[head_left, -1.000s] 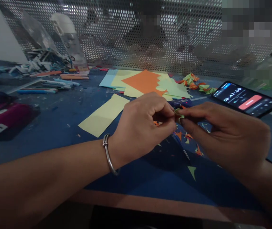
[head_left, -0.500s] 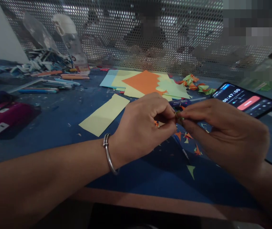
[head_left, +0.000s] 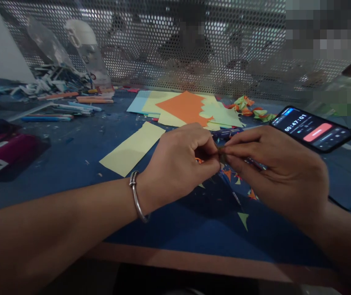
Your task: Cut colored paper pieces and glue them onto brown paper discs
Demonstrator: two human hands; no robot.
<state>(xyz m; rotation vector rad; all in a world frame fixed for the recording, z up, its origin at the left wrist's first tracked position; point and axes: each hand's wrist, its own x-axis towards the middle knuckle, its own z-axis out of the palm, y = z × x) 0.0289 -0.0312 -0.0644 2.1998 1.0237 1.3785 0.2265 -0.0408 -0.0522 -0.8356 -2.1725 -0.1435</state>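
Observation:
My left hand [head_left: 180, 166], with a silver bangle [head_left: 137, 198] at the wrist, is closed in a pinch. Facing it, my right hand [head_left: 281, 176] is pinched too, its thumb and fingertips meeting the left ones. Between the fingertips is a small greenish piece of paper [head_left: 221, 153], mostly covered, so its shape is hard to make out. Beneath the hands lie orange and green paper scraps [head_left: 251, 194] and a slim blue pointed tool [head_left: 235, 196]. A pale yellow paper strip [head_left: 132, 149] lies left of my left hand.
Behind the hands are stacked coloured sheets with an orange sheet [head_left: 183, 108] on top, and crumpled paper pieces [head_left: 245, 105]. A phone [head_left: 312, 129] lies right, a magenta power strip [head_left: 9, 153] left. A bottle [head_left: 91, 57] stands before a perforated screen [head_left: 138, 45].
Both hands sit slightly farther left in view, my right hand more so, and come closer together. They still pinch the small paper piece. The phone timer moves from 00:47:00 to 00:47:01.

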